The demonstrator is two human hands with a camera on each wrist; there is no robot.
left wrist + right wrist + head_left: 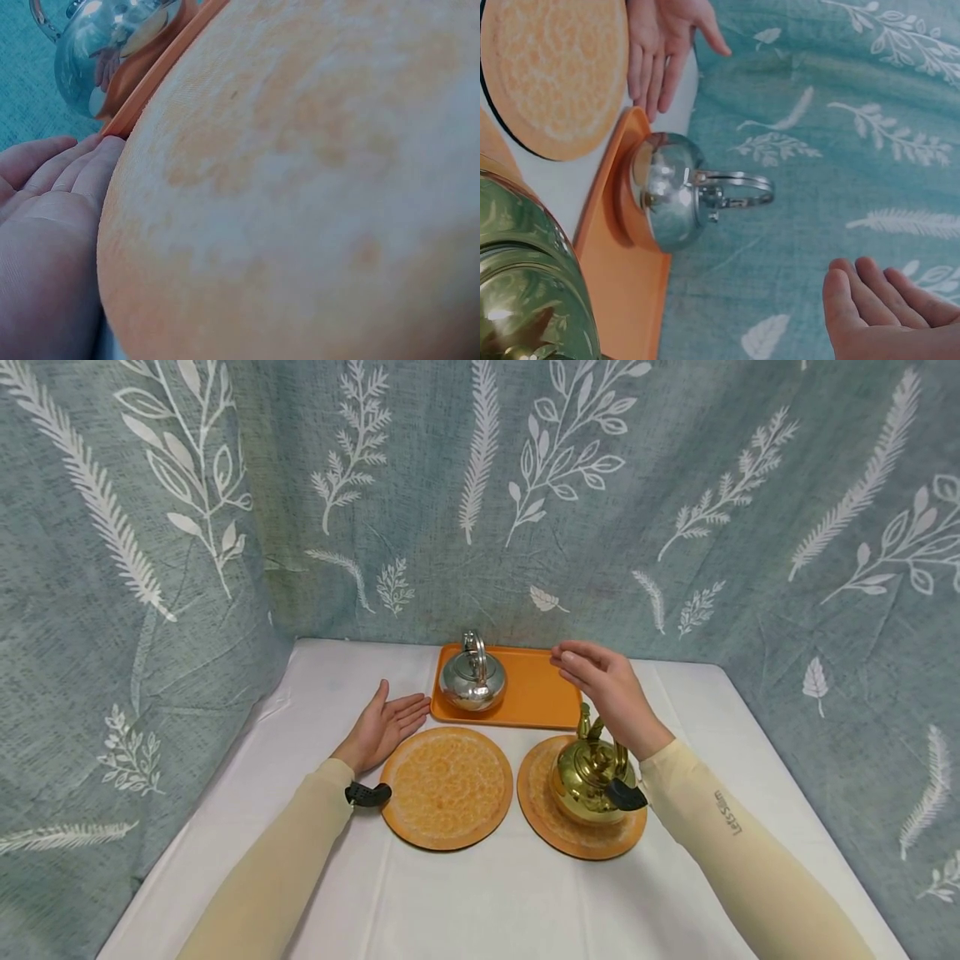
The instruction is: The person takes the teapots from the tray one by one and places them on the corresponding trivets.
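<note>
My left hand [393,714] lies open, palm up, on the white tablecloth, its fingers beside the empty round orange mat [447,787] and close to the tray's near left corner. My right hand [581,668] hovers open with relaxed fingers above the brass kettle [588,772], holding nothing. That kettle stands on a second round orange mat [581,839]. A silver kettle [472,681] with its handle upright stands on the left part of the orange tray [536,697]. The left wrist view shows the left hand [52,225] against the empty mat [300,187]. In the right wrist view the right hand [885,307] is apart from the silver kettle [667,191].
A white cloth [480,902] covers the table. Blue-grey curtains with white leaf prints [480,485] close it in at the back and both sides. The right half of the tray holds nothing. Both arms wear cream sleeves, each with a small black wrist camera.
</note>
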